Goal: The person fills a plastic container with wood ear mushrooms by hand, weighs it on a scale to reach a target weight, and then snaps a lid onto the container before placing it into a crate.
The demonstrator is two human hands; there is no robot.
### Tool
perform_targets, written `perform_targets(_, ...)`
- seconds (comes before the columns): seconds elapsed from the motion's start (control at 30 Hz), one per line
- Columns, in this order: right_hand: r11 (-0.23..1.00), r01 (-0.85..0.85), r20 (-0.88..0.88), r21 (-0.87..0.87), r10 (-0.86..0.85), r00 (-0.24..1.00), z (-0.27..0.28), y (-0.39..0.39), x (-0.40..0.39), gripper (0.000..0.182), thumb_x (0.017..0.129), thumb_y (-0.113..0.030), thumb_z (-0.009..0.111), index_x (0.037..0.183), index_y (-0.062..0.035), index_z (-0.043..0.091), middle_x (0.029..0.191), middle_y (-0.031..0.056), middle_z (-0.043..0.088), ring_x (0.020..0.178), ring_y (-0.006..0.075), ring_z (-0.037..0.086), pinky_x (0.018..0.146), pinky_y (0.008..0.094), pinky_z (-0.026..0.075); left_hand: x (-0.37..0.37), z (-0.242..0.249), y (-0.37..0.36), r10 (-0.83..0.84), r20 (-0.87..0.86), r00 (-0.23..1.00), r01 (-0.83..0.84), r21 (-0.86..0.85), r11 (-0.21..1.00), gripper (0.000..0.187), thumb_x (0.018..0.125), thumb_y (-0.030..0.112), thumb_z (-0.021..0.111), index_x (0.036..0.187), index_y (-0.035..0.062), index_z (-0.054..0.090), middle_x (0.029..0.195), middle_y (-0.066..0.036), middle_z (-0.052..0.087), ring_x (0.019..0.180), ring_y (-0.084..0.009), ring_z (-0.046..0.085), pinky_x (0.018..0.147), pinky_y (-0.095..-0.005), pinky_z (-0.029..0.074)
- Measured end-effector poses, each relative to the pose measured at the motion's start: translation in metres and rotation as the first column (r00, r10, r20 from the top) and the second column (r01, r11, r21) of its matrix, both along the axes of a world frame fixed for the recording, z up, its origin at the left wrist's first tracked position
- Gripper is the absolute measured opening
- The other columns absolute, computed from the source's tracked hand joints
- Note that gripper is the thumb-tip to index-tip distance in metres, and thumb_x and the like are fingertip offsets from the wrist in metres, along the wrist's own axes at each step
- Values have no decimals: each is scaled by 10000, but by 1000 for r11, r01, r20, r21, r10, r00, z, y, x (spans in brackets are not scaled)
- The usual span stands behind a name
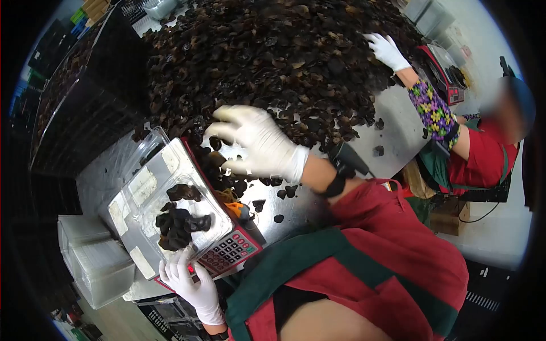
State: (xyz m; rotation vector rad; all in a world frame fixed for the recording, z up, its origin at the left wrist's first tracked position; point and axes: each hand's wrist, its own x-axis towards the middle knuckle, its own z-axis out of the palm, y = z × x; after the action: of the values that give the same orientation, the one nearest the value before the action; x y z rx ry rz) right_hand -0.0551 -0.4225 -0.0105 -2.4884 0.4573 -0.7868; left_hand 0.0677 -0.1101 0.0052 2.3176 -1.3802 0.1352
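Note:
A red-edged digital scale [230,250] with a keypad stands on the metal table, and a clear plastic container [147,227] sits on top. Several dark wood ear mushrooms [179,224] lie in the container. My left hand [193,287], in a white glove, rests its spread fingers at the front edge of the scale and container. Over the near side of the large wood ear pile [273,51], my right hand [259,142], also white-gloved, has its fingers apart and curved; nothing shows in it. Its fingertips are close to loose mushrooms.
Stacked clear containers [94,258] stand left of the scale. A tall black crate [85,108] is at the back left. An orange-and-grey object [236,209] lies beside the scale. To the right, a co-worker's gloved hand [388,51] touches the pile, near a second red scale [446,74].

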Motion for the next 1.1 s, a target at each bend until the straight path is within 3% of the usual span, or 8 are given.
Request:
perform_targets(0.07, 882, 299, -64, -363, -344, 937, -61, -28, -30, 486, 689, -382, 775, 1070, -102, 661, 1183, 145, 597, 1118, 343, 551, 968, 472, 436, -1, 1, -1, -13, 22, 1000, 13, -6, 1000, 367, 759, -65, 585, 1096, 65, 648, 1055, -68, 643, 1058, -247, 582, 1117, -453, 290)
perform_targets(0.13, 883, 308, 39, -353, -315, 948, -85, -36, -42, 408, 703, -297, 766, 1047, -109, 656, 1089, 115, 608, 1085, 317, 567, 926, 420, 478, -1, 0, -2, -7, 36, 999, 7, 1, 1000, 356, 762, -64, 584, 1087, 66, 647, 1049, -69, 641, 1057, -249, 582, 1116, -455, 292)
perform_targets(0.33, 978, 189, 42, 88, -193, 980, -90, -50, -13, 225, 765, -46, 667, 979, -73, 603, 971, 73, 615, 979, 252, 628, 780, 364, 542, -3, 3, -5, 11, 50, 999, -12, 27, 1000, 325, 766, -61, 581, 1061, 64, 641, 1025, -72, 637, 1040, -255, 582, 1112, -457, 295)
perform_targets(0.57, 977, 116, -399, -177, -179, 899, -80, -68, 37, 779, 727, -575, 752, 1414, -314, 492, 1572, 151, 293, 1412, 422, 314, 1028, 641, 386, -5, 3, -7, 26, 39, 999, -26, 12, 1000, 351, 752, -60, 582, 1072, 69, 647, 1027, -64, 640, 1036, -247, 583, 1110, -461, 303)
perform_targets(0.7, 972, 113, -130, -208, -142, 981, -95, -56, 24, 415, 694, -180, 752, 1099, -160, 662, 1278, 45, 576, 1146, 295, 538, 897, 396, 534, -6, -1, -5, 32, 53, 998, -32, 8, 999, 357, 751, -61, 586, 1077, 71, 647, 1029, -64, 639, 1034, -244, 585, 1111, -460, 302)
perform_targets(0.8, 970, 152, -123, -189, -177, 976, -101, -59, 22, 322, 702, -133, 708, 1021, -160, 668, 1050, 3, 620, 1005, 225, 615, 772, 372, 563, -7, -2, -7, 43, 51, 998, -43, 3, 999, 365, 756, -66, 608, 1076, 99, 667, 997, -42, 626, 1026, -231, 589, 1119, -463, 293)
perform_targets(0.93, 951, 200, 75, 237, -223, 972, -85, -72, 25, 234, 737, -138, 756, 966, -98, 721, 966, 97, 687, 884, 257, 689, 779, 326, 541, -8, 4, -4, 26, 65, 998, -27, 8, 1000, 338, 758, -51, 612, 1070, 76, 650, 1016, -67, 631, 1039, -250, 585, 1120, -465, 303)
perform_targets(1.1, 328, 31, 47, 944, -227, 973, -44, -78, 18, 223, 875, -144, 701, 1073, -43, 708, 930, 2, 688, 776, 77, 633, 670, 245, 517, -9, 5, -3, 16, 35, 999, -15, -20, 1000, 389, 727, -81, 574, 1074, 75, 653, 1026, -79, 630, 1048, -257, 585, 1142, -475, 284)
